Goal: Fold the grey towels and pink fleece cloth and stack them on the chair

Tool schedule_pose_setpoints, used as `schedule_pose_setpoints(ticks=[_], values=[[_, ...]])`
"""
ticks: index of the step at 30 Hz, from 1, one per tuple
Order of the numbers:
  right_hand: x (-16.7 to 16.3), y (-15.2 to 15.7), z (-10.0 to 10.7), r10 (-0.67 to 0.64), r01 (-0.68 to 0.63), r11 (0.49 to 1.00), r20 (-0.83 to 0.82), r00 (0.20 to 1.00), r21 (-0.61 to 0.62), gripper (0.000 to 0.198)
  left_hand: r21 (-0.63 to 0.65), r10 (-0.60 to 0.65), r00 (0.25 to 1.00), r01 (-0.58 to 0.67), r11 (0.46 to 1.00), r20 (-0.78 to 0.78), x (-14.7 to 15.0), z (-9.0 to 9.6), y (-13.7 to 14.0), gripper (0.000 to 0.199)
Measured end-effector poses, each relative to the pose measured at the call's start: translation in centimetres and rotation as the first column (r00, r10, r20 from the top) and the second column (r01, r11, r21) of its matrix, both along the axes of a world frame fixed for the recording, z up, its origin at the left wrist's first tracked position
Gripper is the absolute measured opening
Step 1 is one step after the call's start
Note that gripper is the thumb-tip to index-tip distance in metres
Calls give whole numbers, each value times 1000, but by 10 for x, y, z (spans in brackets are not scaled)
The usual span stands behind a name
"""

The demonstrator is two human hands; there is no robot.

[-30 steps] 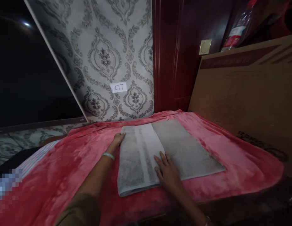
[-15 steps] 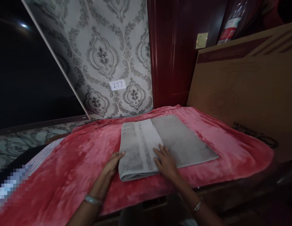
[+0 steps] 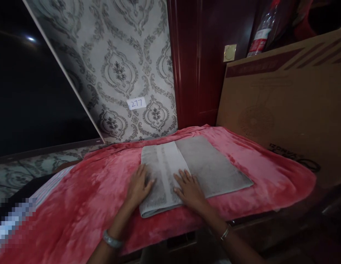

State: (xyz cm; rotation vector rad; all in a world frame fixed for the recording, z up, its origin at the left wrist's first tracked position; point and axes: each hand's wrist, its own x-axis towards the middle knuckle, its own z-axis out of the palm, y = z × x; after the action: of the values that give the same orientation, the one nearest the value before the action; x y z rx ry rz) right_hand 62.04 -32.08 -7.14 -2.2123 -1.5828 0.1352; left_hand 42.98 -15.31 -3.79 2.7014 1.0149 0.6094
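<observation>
A grey towel (image 3: 214, 165) lies on a pink plush blanket (image 3: 104, 187), its left part folded over onto the rest. A pale band runs along the folded layer. My left hand (image 3: 138, 185) lies on the towel's left folded edge, fingers stretched out and thumb apart. Flat near the edge of the folded layer rests my right hand (image 3: 189, 187), its fingers spread over the pale band. Neither hand grips anything. The layers under the fold are mostly hidden.
A large cardboard box (image 3: 283, 99) leans at the right, with a plastic bottle (image 3: 260, 40) behind its top edge. A dark screen (image 3: 44, 88) stands at the left. Patterned wallpaper bearing a paper label (image 3: 136, 103) is behind. Striped cloth (image 3: 55, 183) lies at far left.
My left hand has moved from beside the towel's left edge up onto the fold, fingers now laid over it. My right hand has shifted slightly left. The view has tilted a little.
</observation>
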Motion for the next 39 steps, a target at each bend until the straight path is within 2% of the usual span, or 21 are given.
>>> schedule_pose_setpoints(ticks=[2,4,7,11,15,18,22,25,28,32,35,37,39], values=[[0,-2,-4,10,-10,1000,-5,1000,-4,58,0,-120,978,121,993,-171,6,-7,-8,64],[4,-9,-10,14,-13,1000,-9,1000,9,56,-21,-139,955,138,990,-263,9,-17,-13,61],[22,-24,-20,-27,27,999,2,1000,41,52,-22,-124,951,123,992,-283,8,-27,-11,61],[69,-53,-35,-242,234,966,67,968,110,47,-9,-134,959,137,991,-248,5,-29,-4,60],[128,-83,-47,-480,461,874,135,867,152,47,-40,-147,949,141,989,-280,17,-20,2,61],[161,-98,-53,-562,542,826,140,815,157,50,-96,-192,914,168,981,-357,46,-3,10,62],[177,-104,-58,-574,549,816,130,809,181,53,-191,-231,863,160,969,-450,111,16,29,64],[178,-105,-63,-580,554,810,130,804,191,54,-186,-202,873,131,974,-444,161,18,44,64],[181,-106,-68,-587,555,800,102,803,230,54,-148,-150,898,96,984,-413,196,9,51,65],[188,-110,-66,-566,554,772,-59,822,310,57,-91,-88,926,58,994,-367,215,-4,49,65],[188,-113,-54,-526,598,718,-285,801,356,62,-78,-84,927,60,995,-365,215,-9,47,66],[183,-114,-44,-460,667,651,-510,727,363,69,-71,-84,926,62,996,-368,214,-9,48,65],[174,-114,-36,-303,734,590,-751,587,335,77,-66,-84,924,64,996,-373,214,-8,48,64]])
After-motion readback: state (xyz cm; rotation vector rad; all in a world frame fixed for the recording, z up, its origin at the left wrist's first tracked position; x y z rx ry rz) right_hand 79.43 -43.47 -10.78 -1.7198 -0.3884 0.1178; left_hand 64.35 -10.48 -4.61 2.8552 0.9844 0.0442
